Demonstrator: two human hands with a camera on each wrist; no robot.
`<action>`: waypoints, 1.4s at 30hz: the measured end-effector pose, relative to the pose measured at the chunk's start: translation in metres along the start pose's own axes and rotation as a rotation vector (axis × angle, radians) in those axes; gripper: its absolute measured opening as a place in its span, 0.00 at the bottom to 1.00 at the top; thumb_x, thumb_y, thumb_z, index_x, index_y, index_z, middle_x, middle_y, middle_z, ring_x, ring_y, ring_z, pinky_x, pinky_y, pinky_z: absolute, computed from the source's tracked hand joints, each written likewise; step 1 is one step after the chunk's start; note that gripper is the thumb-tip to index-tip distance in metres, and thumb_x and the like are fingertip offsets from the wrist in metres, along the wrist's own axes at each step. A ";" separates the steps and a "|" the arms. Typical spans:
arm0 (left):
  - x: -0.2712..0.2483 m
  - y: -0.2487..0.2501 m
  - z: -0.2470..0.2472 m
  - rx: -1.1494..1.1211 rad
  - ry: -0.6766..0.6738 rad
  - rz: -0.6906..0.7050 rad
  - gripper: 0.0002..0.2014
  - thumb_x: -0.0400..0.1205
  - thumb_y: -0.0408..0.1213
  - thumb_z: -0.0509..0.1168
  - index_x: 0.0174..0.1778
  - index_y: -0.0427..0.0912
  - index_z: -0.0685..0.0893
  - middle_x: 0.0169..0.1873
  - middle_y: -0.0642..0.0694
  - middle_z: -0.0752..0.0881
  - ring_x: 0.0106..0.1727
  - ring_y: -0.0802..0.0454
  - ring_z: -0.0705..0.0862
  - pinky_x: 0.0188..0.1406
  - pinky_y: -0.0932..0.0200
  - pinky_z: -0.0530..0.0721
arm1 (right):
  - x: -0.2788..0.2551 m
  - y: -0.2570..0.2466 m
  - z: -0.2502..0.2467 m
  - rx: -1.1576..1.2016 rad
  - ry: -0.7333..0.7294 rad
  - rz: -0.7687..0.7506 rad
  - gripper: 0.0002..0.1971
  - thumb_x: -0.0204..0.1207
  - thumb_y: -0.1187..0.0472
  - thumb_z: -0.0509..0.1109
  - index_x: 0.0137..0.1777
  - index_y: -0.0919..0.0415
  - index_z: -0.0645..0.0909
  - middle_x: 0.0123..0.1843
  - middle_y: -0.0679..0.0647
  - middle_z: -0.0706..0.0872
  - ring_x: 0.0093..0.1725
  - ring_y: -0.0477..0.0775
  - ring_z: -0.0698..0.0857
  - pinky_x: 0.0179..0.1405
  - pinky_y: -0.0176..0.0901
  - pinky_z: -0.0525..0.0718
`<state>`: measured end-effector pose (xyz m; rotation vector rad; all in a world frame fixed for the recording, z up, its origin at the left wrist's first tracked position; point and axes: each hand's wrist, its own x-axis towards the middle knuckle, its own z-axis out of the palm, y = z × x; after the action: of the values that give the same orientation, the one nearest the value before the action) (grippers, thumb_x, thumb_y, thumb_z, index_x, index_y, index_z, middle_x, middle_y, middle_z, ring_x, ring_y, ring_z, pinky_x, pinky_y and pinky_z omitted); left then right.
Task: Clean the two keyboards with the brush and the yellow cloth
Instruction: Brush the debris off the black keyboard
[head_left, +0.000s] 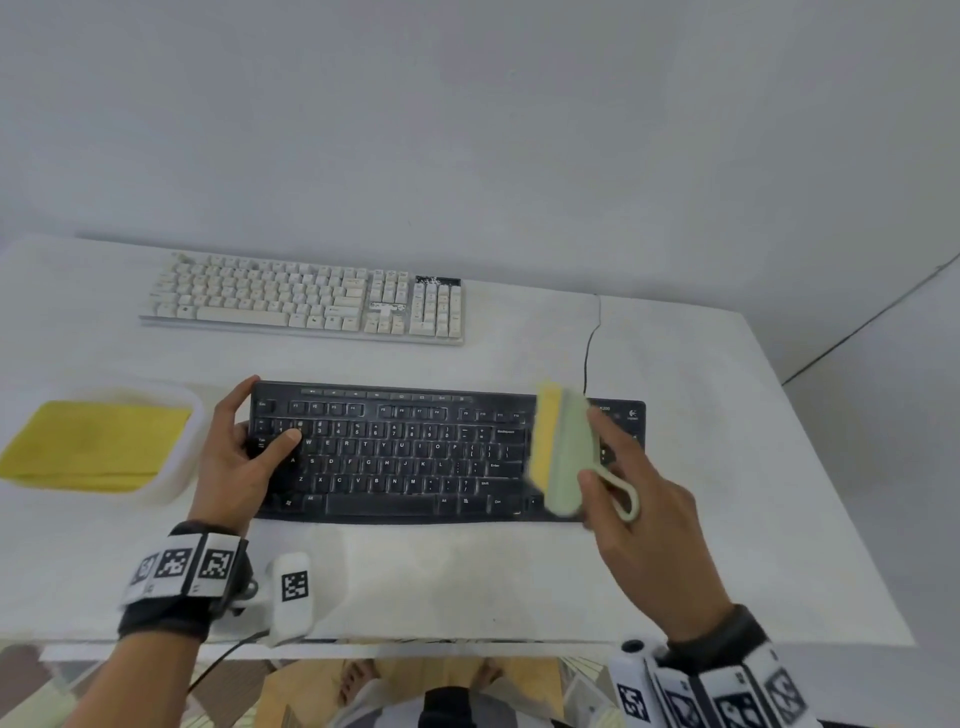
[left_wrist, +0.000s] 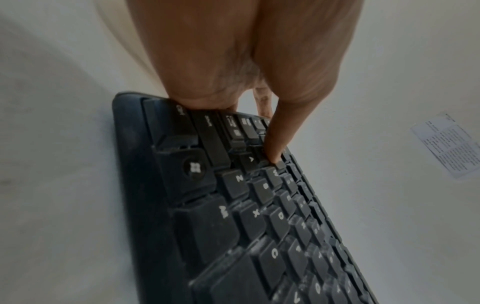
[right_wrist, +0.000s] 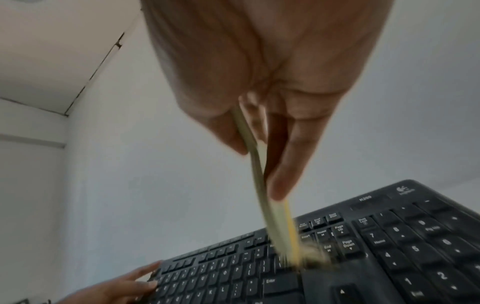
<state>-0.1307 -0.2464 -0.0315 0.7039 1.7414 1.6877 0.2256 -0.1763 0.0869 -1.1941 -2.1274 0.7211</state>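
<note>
A plain indoor workroom, set up like a recording or test station rather than a lived-in home: a flat white bench (head_left: 519, 582) stands against bare pale grey walls (head_left: 467, 130). Two computer keyboards lie on it, a cream-white full-size one (head_left: 301, 299) at the far side and a black corded one (head_left: 415, 452) nearer. At the left, a shallow white tray (head_left: 187, 447) holds a folded yellow cloth (head_left: 93, 447). Black-and-white square marker tags on wrist bands (head_left: 182, 566) point to a tracked, instrumented session. A small printed paper label (left_wrist: 449, 146) sticks to the wall.
</note>
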 end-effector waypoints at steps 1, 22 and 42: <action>0.000 0.000 0.000 0.000 -0.003 0.001 0.33 0.85 0.21 0.69 0.77 0.62 0.72 0.50 0.42 0.88 0.42 0.57 0.90 0.40 0.63 0.92 | 0.003 0.000 0.004 -0.008 0.081 -0.027 0.26 0.83 0.62 0.65 0.79 0.46 0.68 0.36 0.50 0.86 0.30 0.52 0.85 0.28 0.46 0.82; -0.001 0.000 -0.001 0.030 0.017 0.011 0.33 0.85 0.21 0.69 0.76 0.62 0.72 0.49 0.43 0.88 0.38 0.62 0.90 0.37 0.62 0.92 | -0.024 0.025 0.011 -0.021 -0.406 0.130 0.26 0.83 0.59 0.62 0.75 0.31 0.66 0.32 0.54 0.83 0.24 0.53 0.76 0.26 0.47 0.78; 0.000 -0.001 -0.002 0.020 0.006 0.006 0.34 0.85 0.22 0.69 0.74 0.67 0.72 0.51 0.42 0.88 0.47 0.49 0.88 0.38 0.64 0.92 | -0.011 0.032 -0.041 -0.046 -0.180 0.184 0.23 0.82 0.60 0.65 0.75 0.41 0.73 0.39 0.45 0.86 0.31 0.54 0.87 0.36 0.55 0.87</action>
<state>-0.1323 -0.2482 -0.0326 0.7147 1.7648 1.6803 0.2779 -0.1642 0.0899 -1.4103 -2.2092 0.8954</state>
